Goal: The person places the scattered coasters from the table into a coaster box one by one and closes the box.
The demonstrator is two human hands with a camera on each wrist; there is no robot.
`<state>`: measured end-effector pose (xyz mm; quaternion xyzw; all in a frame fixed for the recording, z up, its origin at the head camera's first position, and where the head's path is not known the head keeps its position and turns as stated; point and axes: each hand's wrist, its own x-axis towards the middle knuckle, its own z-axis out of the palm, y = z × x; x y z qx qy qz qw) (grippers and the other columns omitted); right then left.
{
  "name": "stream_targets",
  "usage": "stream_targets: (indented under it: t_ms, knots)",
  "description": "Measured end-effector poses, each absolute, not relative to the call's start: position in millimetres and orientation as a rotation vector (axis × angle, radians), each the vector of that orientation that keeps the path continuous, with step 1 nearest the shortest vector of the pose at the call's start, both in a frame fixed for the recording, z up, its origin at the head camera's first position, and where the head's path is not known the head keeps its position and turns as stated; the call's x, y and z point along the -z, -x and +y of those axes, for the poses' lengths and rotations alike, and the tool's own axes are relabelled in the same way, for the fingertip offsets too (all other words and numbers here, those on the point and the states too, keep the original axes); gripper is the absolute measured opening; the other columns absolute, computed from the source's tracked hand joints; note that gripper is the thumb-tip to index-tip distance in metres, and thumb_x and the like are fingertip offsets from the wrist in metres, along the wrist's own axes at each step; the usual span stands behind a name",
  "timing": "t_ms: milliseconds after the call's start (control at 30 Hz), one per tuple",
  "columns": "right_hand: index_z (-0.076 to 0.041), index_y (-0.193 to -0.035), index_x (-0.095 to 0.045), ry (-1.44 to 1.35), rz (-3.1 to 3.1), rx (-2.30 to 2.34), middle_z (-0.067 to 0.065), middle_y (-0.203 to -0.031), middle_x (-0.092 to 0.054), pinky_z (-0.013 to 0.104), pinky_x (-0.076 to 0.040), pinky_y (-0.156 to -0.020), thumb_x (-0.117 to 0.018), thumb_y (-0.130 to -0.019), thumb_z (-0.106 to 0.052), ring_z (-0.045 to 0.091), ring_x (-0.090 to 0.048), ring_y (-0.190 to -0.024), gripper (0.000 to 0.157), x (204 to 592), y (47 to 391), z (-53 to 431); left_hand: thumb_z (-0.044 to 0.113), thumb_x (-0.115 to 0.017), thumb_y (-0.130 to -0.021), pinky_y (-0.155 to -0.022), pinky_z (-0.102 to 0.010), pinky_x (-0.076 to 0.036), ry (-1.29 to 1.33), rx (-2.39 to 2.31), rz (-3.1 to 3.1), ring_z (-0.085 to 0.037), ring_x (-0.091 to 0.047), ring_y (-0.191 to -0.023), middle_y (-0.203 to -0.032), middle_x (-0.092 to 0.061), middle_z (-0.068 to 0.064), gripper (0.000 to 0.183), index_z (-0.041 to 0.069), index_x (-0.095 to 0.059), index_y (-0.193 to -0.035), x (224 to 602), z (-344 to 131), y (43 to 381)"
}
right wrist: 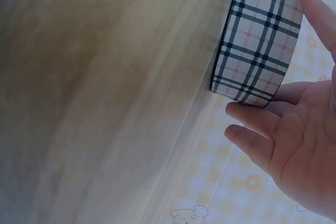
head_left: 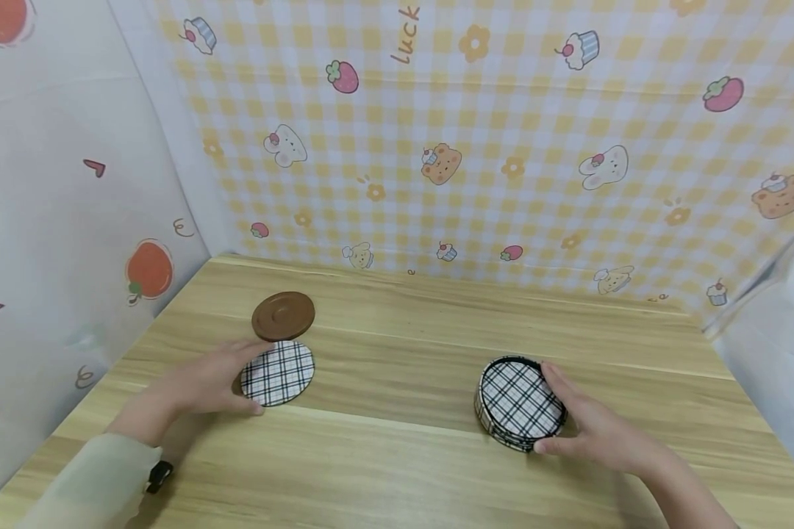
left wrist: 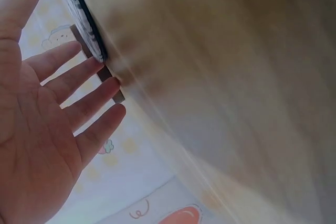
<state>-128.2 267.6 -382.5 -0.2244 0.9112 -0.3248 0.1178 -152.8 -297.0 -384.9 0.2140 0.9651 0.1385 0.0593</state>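
Note:
A round black-and-white plaid coaster point(head_left: 279, 373) lies at the left of the wooden table. My left hand point(head_left: 213, 378) reaches around its left side, fingers at the far edge and thumb by the near edge. In the left wrist view those fingers are spread and nearly straight beside the coaster's thin edge point(left wrist: 86, 22). On the right stands a round plaid holder point(head_left: 496, 426) with a plaid disc point(head_left: 523, 400) on top inside its dark rim. My right hand point(head_left: 592, 430) holds the holder from its right side, thumb near and fingers far. The holder's plaid wall point(right wrist: 257, 40) shows in the right wrist view.
Just behind the coaster lies a round brown wooden disc point(head_left: 283, 316) with a ringed centre. The wooden table point(head_left: 370, 470) ends at a yellow checked cloth backdrop point(head_left: 397, 220), and a white patterned cloth point(head_left: 53, 220) hangs at the left.

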Motion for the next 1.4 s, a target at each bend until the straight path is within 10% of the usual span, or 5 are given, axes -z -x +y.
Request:
stream_targets:
  t_ms: [1400]
  knots:
    - [0.005, -0.157, -0.008, 0.688, 2.675, 0.958, 0.032, -0.162, -0.007, -0.005, -0.002, -0.097, -0.077, -0.079, -0.049, 0.058, -0.013, -0.144, 0.117, 382, 127, 267, 0.047, -0.086, -0.066, -0.098, -0.056, -0.050, -0.819, -0.330, 2.969, -0.042, -0.052, -0.126, -0.140, -0.050, -0.024, 0.094, -0.002, -0.052, -0.138, 381, -271, 152]
